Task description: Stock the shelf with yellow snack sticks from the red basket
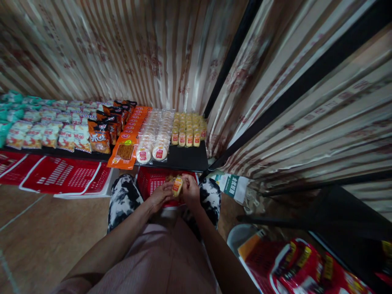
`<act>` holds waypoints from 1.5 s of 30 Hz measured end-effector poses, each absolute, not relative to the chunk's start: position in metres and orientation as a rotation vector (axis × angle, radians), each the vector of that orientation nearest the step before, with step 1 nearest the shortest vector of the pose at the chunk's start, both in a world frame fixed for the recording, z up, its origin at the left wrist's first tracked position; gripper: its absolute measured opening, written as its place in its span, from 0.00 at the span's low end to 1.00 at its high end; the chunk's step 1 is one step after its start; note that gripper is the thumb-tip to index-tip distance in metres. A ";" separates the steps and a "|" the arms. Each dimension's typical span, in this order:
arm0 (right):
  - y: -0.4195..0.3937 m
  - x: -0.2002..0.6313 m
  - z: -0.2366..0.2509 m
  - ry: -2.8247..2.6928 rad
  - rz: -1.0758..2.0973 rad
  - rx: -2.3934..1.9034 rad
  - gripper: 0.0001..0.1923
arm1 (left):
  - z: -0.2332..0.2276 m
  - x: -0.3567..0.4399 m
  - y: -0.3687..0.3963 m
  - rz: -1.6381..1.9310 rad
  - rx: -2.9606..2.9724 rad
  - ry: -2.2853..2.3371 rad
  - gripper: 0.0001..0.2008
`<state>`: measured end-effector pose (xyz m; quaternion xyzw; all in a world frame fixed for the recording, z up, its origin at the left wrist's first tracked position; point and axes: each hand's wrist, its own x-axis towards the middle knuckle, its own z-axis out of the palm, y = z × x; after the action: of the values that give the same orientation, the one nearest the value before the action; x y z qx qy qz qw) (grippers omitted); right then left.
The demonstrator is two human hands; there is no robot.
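Note:
Above a red basket (150,179) between my knees, a small yellow wrapped snack (177,186) with a red label is held up between my two hands. My right hand (191,191) pinches its right side. The fingers of my left hand (161,196) close on its left edge. More small wrapped pieces (170,178) show inside the basket behind the held one. On the black shelf (190,157) in front, similar yellow wrapped snacks (185,136) stand in rows at the right end.
Left of these are clear packs of round white crackers (159,152), orange snack packs (125,151), orange-black bags (99,136) and white bags (50,134). Black poles (232,57) and a striped curtain (171,49) rise behind. Red packages (306,265) lie at lower right.

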<state>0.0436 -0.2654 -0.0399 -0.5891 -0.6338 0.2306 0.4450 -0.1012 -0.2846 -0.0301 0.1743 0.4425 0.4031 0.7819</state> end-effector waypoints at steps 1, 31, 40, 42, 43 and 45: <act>-0.264 0.043 -0.040 -1.553 0.587 -1.464 0.12 | -0.030 -0.100 -0.284 0.881 0.383 0.968 0.18; -0.243 0.052 -0.006 -1.526 0.377 -1.691 0.17 | 0.003 -0.049 -0.217 1.176 0.728 1.162 0.15; -0.219 0.061 0.000 -1.415 0.408 -1.767 0.19 | -0.003 -0.022 -0.180 1.200 0.949 1.218 0.13; -0.215 0.061 0.000 -1.413 0.377 -1.776 0.20 | -0.005 -0.017 -0.172 1.187 0.938 1.228 0.13; -0.214 0.062 0.000 -1.412 0.361 -1.779 0.21 | -0.007 -0.014 -0.168 1.176 0.925 1.227 0.12; -0.211 0.062 -0.001 -1.403 0.355 -1.784 0.23 | -0.011 -0.010 -0.161 1.168 0.914 1.217 0.11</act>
<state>0.0625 -0.2106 -0.0012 -0.7083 -0.5570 0.1410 0.4100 -0.0095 -0.1610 -0.0108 0.3902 0.5195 0.4983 0.5740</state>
